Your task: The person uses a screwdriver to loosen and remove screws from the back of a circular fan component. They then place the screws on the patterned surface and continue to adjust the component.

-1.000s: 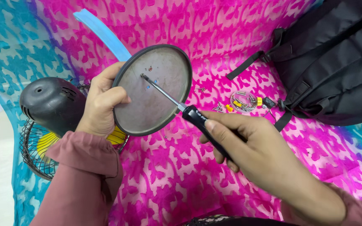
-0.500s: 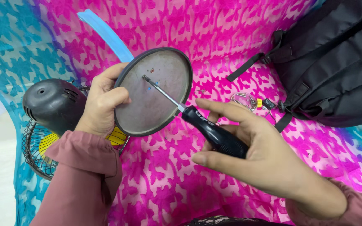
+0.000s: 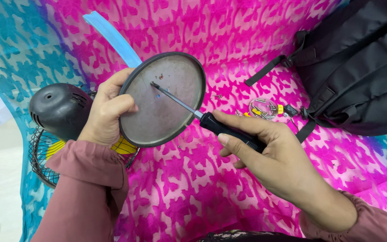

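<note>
where fingers splayed before, right hand [image 3: 274,157] now tight around screwdriver [image 3: 216,123], left hand [image 3: 106,112] still gripping round plate [image 3: 162,101]

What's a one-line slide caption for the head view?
Left hand holds a round dark disc while right hand sets a screwdriver tip on it.

Open cloth [image 3: 166,197] below the round plate [image 3: 162,101]. Blocked left by fan motor [image 3: 59,107] and grille [image 3: 41,157], right by backpack [image 3: 359,67], loose screws [image 3: 263,110] between.
</note>
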